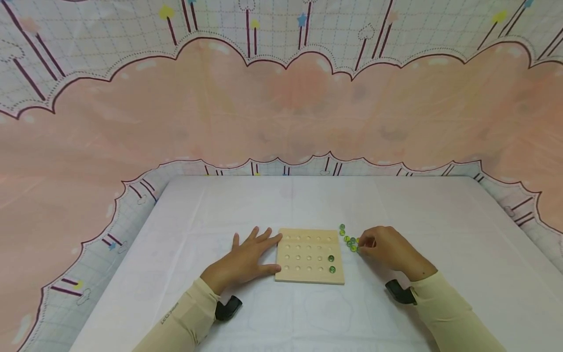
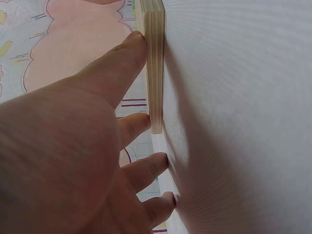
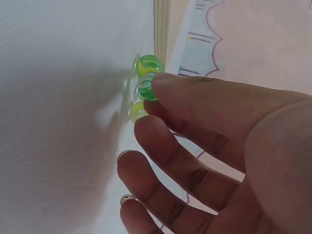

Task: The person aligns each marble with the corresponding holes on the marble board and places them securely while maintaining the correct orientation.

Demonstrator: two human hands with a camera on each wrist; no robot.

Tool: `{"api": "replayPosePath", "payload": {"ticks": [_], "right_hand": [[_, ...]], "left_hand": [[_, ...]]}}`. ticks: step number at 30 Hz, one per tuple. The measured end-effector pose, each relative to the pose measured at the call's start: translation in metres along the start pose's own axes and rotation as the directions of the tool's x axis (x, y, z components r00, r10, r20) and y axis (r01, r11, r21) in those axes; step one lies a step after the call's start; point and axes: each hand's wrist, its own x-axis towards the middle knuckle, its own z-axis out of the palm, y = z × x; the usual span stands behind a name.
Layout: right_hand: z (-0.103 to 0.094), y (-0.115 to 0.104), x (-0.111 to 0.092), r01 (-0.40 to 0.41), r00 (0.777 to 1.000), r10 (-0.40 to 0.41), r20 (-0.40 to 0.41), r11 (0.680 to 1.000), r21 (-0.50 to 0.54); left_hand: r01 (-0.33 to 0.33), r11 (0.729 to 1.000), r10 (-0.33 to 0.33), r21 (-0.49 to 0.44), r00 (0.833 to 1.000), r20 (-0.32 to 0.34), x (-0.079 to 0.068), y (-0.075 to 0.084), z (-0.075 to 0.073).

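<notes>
Wooden board (image 1: 303,262), 2 marbles (image 1: 332,269) in hollows (image 1: 309,257), left grip (image 1: 244,260) wide, right grip (image 1: 389,248) pinching green marble (image 3: 145,87)

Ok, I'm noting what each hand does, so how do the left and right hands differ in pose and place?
The left hand is spread wide; the right hand has bent fingers, thumb and fingertip close together. The left touches the wooden board's left edge; the right is at the loose marbles off its right side. Both are bare, in pale sleeves.
</notes>
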Motion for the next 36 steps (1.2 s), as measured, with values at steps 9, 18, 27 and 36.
{"api": "replayPosePath", "payload": {"ticks": [9,18,27,36], "right_hand": [[0.001,-0.006,-0.001,0.001,1.0,-0.001,-0.015,1.0,0.004],[0.003,-0.013,0.001,-0.024,0.999,0.024,-0.029,1.0,0.018],[0.008,-0.021,0.007,0.049,0.997,-0.048,-0.057,0.999,0.024],[0.013,-0.03,0.014,0.102,0.992,-0.101,-0.073,0.995,0.01]], "left_hand": [[0.001,1.0,-0.001,0.003,1.0,-0.001,0.0,-0.001,0.001],[0.0,1.0,0.0,0.004,1.0,0.008,-0.002,-0.002,-0.001],[0.006,1.0,-0.006,-0.001,1.0,0.008,-0.001,-0.001,0.001],[-0.003,1.0,0.003,0.001,1.0,0.003,-0.002,-0.001,0.001]]}}
